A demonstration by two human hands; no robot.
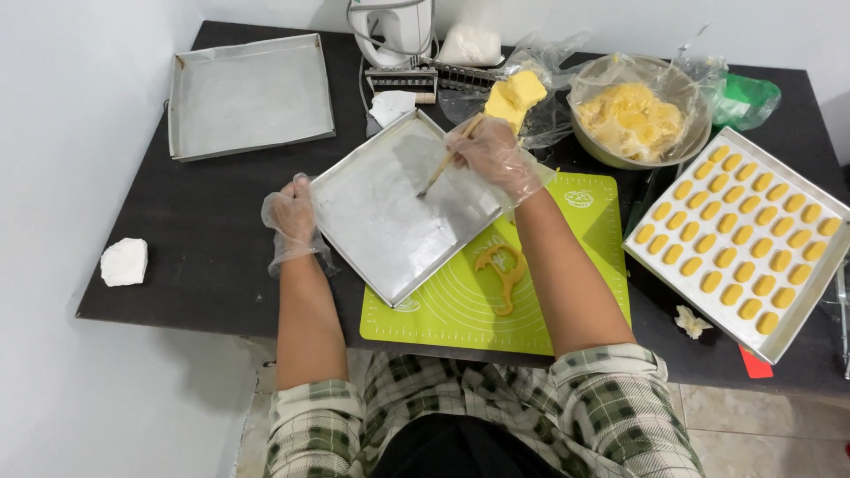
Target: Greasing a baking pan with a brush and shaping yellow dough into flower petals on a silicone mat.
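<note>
A square metal baking tray (381,221) lies tilted across the green silicone mat (567,265). My left hand (290,212), in a clear plastic glove, grips the tray's left edge. My right hand (491,155), also gloved, holds a thin wooden-handled brush (443,166) with its tip touching the tray's greased surface near the middle. A yellow plastic cutter (503,274) rests on the mat just below the tray.
A second greased tray (248,93) sits at the back left. At right, a tray (797,327) carries several rows of yellow dough pieces. A bowl of yellow dough (633,115), a block of butter (513,96), a hand mixer (390,31) and a white lump (124,262) surround them.
</note>
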